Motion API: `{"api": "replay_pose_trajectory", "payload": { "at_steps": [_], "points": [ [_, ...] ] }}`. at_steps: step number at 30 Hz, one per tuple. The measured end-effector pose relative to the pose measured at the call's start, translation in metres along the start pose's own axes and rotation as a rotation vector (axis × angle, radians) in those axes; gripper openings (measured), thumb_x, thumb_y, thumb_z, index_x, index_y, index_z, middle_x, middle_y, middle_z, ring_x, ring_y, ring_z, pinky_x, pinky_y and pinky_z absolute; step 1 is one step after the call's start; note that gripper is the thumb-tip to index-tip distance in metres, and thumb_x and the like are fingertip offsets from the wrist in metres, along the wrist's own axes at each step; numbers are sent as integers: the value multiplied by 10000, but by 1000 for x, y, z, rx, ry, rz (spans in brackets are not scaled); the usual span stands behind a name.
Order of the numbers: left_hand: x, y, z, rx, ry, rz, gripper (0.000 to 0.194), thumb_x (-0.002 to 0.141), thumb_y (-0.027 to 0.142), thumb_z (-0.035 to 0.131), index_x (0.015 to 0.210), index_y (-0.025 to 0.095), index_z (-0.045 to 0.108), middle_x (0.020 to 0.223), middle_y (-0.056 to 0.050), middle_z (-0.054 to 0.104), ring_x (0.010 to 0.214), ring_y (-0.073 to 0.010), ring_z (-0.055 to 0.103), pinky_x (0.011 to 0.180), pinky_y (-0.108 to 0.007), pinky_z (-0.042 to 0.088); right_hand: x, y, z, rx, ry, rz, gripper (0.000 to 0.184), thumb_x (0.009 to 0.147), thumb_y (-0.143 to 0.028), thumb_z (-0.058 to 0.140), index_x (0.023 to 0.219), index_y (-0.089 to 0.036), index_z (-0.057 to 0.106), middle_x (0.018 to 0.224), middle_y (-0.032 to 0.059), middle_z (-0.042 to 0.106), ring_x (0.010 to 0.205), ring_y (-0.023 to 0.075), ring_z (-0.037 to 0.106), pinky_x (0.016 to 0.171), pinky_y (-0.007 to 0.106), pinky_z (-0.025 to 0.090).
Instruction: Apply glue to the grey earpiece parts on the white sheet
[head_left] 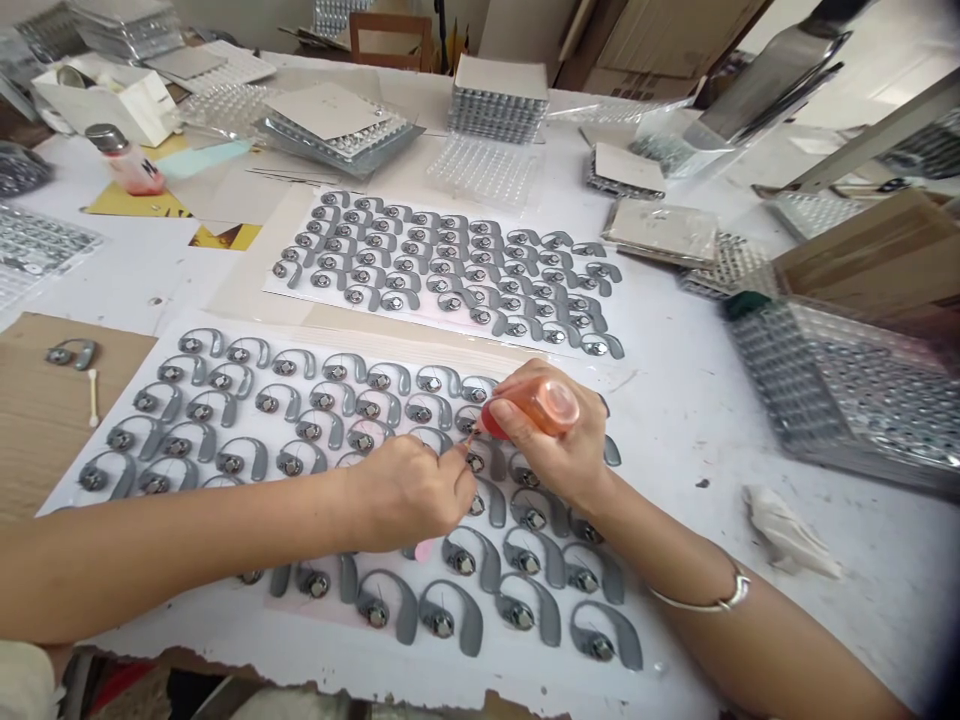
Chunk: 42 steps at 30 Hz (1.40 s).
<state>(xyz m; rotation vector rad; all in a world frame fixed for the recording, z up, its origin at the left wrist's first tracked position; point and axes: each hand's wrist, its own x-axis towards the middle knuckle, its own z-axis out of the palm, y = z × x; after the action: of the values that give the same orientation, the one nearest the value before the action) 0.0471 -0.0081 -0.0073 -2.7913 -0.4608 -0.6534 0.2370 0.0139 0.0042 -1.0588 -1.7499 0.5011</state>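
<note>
My right hand is wrapped round a small orange squeeze bottle with a red tip, tilted down to the left over a grey ear-hook part. My left hand is closed in a pinch right at the bottle's tip, its fingertips pressed on something too small to name. Both hands rest over a white sheet covered with several rows of grey ear-hook parts, each with a round metal piece at one end. A second sheet with more of the same parts lies just beyond.
Stacks of clear blister trays stand at the right, more trays at the back. A pink bottle lies far left. A lone grey part and a cotton swab sit on brown cardboard. A crumpled tissue lies right.
</note>
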Motion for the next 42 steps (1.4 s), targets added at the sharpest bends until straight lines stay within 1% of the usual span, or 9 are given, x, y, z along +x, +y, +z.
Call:
{"api": "replay_pose_trajectory", "payload": {
  "at_steps": [6,13,19,24,27,33,39,42],
  "points": [
    [1,0,-3,9,-9,5,185,735,-8,479,788,88,628,706,-105,698,388,-130,499,327,-248,429,0,-1,0,-11,6,-51,136,794,-236,660,686,-186,597,655,11,619,587,127,580,544,275,473],
    [1,0,-4,14,-44,14,201,737,-13,461,809,79,625,735,-120,704,394,-120,500,334,-235,426,0,-1,0,-43,4,-64,142,806,-241,643,685,-186,592,648,9,617,569,123,575,531,275,470],
    [1,-2,-5,-3,-57,13,204,750,-9,440,809,82,613,712,-112,690,412,-133,525,336,-245,442,-2,1,0,-29,13,-114,112,803,-186,645,705,-185,592,654,3,617,587,115,575,541,266,470],
    [1,-1,-5,20,-56,15,190,752,-11,449,807,88,602,710,-103,684,400,-121,513,332,-235,434,-2,2,1,-34,26,-105,100,800,-204,645,715,-191,594,676,10,621,583,122,573,533,280,475],
    [2,-1,-5,23,-56,17,189,751,-9,448,810,84,601,716,-105,685,397,-115,508,333,-231,437,-1,2,2,-24,36,-124,108,799,-193,642,705,-193,589,661,8,614,580,123,570,532,279,475],
    [1,0,-5,18,-56,9,203,744,-5,441,820,87,604,715,-99,683,403,-120,519,342,-238,456,-1,2,2,-24,46,-152,103,794,-177,643,709,-193,587,651,4,613,582,124,566,533,276,465],
    [2,-1,-6,16,-47,8,213,750,-13,429,812,82,609,720,-104,687,403,-122,520,334,-237,453,-2,2,2,-40,50,-140,96,792,-193,647,712,-193,592,669,5,625,582,124,574,542,278,472],
    [2,-1,-6,11,-49,7,228,757,-15,417,825,73,617,751,-119,699,405,-121,525,336,-237,459,-2,2,2,-43,60,-142,102,795,-202,642,706,-196,593,645,4,622,579,129,576,537,281,471]
  ]
}}
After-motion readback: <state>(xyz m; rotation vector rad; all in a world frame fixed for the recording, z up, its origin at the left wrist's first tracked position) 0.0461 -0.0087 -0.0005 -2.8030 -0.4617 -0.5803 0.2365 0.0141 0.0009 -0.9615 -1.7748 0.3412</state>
